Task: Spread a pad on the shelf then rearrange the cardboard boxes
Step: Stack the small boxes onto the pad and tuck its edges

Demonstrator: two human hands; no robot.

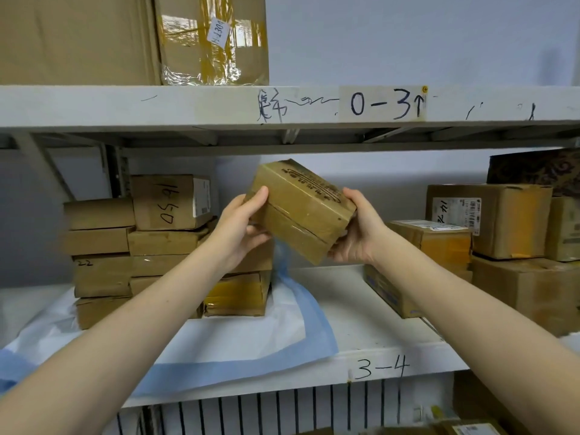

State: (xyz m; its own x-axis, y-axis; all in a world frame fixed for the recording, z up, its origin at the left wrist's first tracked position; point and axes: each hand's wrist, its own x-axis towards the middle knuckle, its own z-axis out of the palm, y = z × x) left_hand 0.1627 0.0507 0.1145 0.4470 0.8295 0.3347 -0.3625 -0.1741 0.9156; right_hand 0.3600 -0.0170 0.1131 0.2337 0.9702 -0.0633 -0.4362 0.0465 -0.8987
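Box [301,211] under transfer: small cardboard carton, brown, printed oval mark on upper face, held clear of the shelf [386,302] in mid-air, below the upper shelf [188,105]

Hands: left hand [241,224] grips the left end, thumb on the near face, fingers curled beneath. Right hand [361,233] grips the right end, thumb on top, fingers under. Both clamped on the carton, neither free

Orientation: long axis runs approx. hand to hand, across the view. Carton is tilted, not level, and its lower near corner dips toward the right hand

Pad [251,337]: white w/ blue border, already laid on the left part of the shelf, its right border rucked up behind. Left stack [166,246] sits on it. Right group [502,221] stands on bare shelf, off the pad

Key relation: carton hangs over the gap between the two groups, roughly above the pad's right margin. Left stack lies just left of and below the left hand, so that hand is nearer

Assessment: pad step appears done, rearranging in progress. Destination likely the pad side. Carton should be levelled before set-down, else it may land on an edge
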